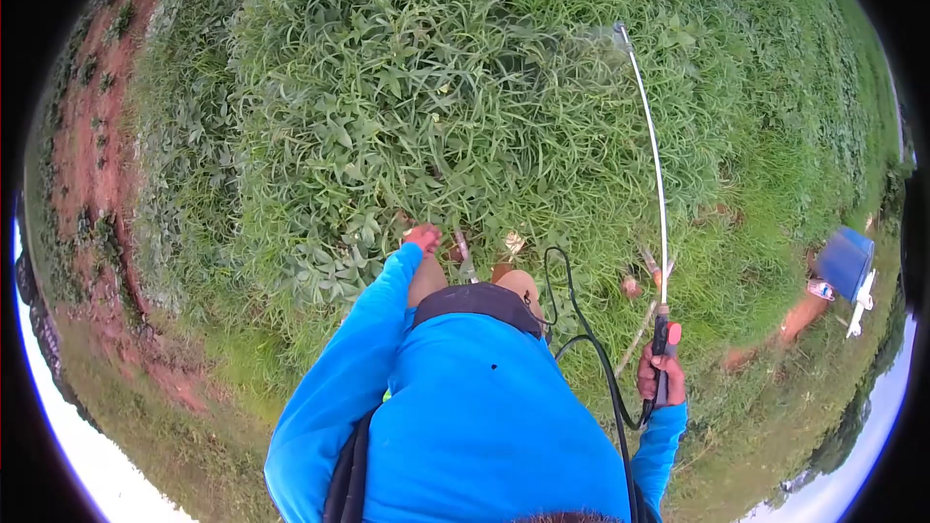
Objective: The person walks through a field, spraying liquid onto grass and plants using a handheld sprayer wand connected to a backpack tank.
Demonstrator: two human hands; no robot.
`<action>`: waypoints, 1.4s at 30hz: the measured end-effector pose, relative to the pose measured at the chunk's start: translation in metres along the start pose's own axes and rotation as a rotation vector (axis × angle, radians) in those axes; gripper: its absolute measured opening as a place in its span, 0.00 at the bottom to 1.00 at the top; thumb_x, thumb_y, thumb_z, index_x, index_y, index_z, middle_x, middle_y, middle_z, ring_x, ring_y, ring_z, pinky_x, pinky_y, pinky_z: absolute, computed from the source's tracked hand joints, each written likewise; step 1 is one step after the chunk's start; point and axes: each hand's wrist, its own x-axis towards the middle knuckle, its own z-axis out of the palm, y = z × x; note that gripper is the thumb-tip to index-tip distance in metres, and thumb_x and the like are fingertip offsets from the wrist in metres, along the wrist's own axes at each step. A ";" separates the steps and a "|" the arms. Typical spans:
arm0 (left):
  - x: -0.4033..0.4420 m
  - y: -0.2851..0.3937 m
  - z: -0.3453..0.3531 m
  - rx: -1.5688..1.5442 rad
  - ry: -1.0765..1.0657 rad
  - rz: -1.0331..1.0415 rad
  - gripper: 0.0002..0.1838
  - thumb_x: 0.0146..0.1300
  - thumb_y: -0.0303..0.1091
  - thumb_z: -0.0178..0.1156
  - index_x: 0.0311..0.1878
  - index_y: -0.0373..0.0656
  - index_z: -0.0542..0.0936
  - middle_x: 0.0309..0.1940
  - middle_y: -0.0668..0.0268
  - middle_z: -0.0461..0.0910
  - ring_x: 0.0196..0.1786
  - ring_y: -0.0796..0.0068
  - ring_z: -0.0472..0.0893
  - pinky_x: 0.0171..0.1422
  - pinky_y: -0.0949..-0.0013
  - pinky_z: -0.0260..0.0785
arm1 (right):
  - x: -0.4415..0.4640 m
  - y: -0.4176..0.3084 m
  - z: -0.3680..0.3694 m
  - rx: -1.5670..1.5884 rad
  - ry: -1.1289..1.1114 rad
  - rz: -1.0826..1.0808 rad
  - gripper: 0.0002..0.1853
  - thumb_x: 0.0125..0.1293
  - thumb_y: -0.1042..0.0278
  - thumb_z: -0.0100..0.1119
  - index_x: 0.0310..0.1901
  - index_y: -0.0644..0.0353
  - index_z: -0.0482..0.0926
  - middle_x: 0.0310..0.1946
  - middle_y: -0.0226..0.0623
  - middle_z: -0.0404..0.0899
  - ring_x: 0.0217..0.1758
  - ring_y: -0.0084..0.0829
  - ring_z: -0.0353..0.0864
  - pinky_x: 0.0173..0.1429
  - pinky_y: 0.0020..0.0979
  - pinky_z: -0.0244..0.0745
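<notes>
My right hand (661, 380) is wrapped round the black handle of a spray wand (659, 169), which has a red part beside the grip. Its long pale tube points forward over the grass, and a faint mist shows beside the nozzle (620, 29). A black hose (605, 358) runs from the handle back past my waist. My left hand (423, 237) is in front of my left thigh, just above the leaves, with its fingers curled in. Whether it holds anything I cannot make out.
Dense grass and broad-leaved plants (387, 107) spread ahead of me. Bare reddish soil (97, 155) lies at far left. To the right stand a blue container (845, 263) and a white object (861, 304). A dark strap (351, 475) crosses my left side.
</notes>
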 end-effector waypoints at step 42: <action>-0.149 0.047 -0.063 0.127 0.396 -0.033 0.14 0.65 0.46 0.49 0.36 0.47 0.76 0.23 0.70 0.77 0.16 0.78 0.72 0.17 0.73 0.60 | 0.215 -0.126 0.288 -0.197 -1.068 0.003 0.13 0.55 0.58 0.62 0.31 0.54 0.69 0.19 0.24 0.66 0.14 0.15 0.63 0.14 0.19 0.58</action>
